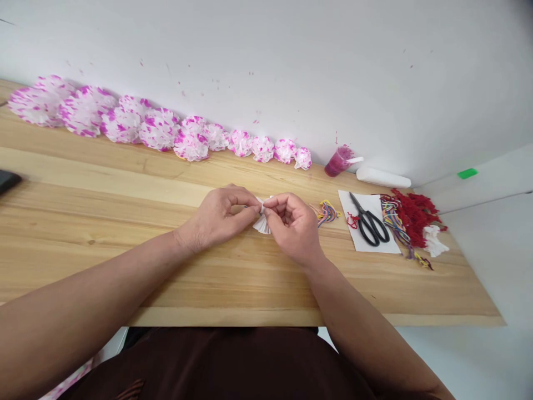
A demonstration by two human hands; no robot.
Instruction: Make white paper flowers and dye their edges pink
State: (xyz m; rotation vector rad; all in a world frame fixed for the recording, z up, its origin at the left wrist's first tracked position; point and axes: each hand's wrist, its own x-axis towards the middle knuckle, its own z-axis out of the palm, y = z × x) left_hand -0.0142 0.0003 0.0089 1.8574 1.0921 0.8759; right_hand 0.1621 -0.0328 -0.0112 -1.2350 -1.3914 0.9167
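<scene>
A small piece of white pleated paper (pixel 262 224) fans out between my hands, just above the wooden table. My left hand (pixel 225 214) pinches it at its gathered middle from the left. From the other side, the thumb and fingertips of my right hand (pixel 293 222) close on the same middle. Whether a thread runs round the pinched spot is hidden by the fingertips. Just right of my right hand lies a bunch of coloured strings (pixel 328 213). Farther right, black-handled scissors (pixel 370 222) rest on a white paper sheet (pixel 361 244).
White-and-magenta paper pompoms (pixel 160 129) line the wall. Behind the strings stand a cup of magenta liquid (pixel 338 161) and a white roll (pixel 383 178). Red yarn-like material (pixel 412 214), more coloured strings (pixel 393 216) and crumpled white paper (pixel 435 241) lie at right. A dark object (pixel 8 180) sits far left.
</scene>
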